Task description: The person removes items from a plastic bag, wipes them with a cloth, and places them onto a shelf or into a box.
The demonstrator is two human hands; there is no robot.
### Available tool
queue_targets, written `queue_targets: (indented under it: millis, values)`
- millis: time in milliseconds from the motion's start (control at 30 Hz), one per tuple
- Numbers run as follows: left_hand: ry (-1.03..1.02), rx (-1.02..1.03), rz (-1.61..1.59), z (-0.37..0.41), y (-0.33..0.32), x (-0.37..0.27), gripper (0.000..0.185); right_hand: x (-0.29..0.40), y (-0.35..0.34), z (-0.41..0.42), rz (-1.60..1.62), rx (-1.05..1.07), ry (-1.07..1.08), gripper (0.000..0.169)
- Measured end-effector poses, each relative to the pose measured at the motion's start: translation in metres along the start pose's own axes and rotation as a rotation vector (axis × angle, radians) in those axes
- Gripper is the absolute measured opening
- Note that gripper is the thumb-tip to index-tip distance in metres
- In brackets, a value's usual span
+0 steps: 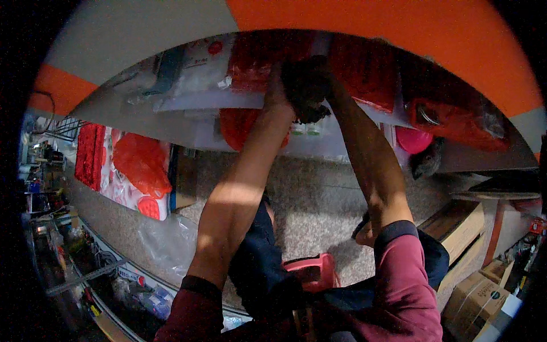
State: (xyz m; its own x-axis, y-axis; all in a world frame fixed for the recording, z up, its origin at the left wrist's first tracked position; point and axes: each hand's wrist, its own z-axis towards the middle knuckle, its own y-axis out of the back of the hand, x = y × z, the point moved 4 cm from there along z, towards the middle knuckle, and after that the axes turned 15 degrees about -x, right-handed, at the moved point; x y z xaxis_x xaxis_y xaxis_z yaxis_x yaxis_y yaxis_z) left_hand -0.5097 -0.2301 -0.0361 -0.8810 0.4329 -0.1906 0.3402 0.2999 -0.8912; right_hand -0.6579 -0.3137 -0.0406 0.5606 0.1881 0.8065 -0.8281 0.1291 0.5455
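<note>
Both my arms reach forward over a dark table (427,81) with a rounded far edge. My left hand (289,87) and my right hand (321,77) are close together in deep shadow. They merge with a dark lump (310,109), and whether either one grips it cannot be made out. Red plastic-wrapped packs (367,64) lie beside and behind the hands. Below the hands sits a rounded red item (237,128), partly hidden by my left forearm. Two small green-and-white items (307,129) show between my forearms.
At left, a red plastic bag (139,162) lies on a red-and-white printed package. Clear plastic film (169,243) rests on the speckled floor (316,231). A pink plastic stool (314,269) is between my legs. Cardboard boxes (474,299) stand at right; a pink round item (413,140) is near the table.
</note>
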Motion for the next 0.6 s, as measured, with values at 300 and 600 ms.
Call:
queue_targets:
  millis: [300, 600]
  values:
    - [-0.096, -0.06, 0.063, 0.005, 0.009, 0.012, 0.064, 0.01, -0.005, -0.006, 0.039, 0.036, 0.006, 0.072]
    - [-0.346, -0.181, 0.18, -0.015, 0.013, -0.003, 0.062, 0.011, -0.01, -0.014, 0.071, 0.064, 0.015, 0.075]
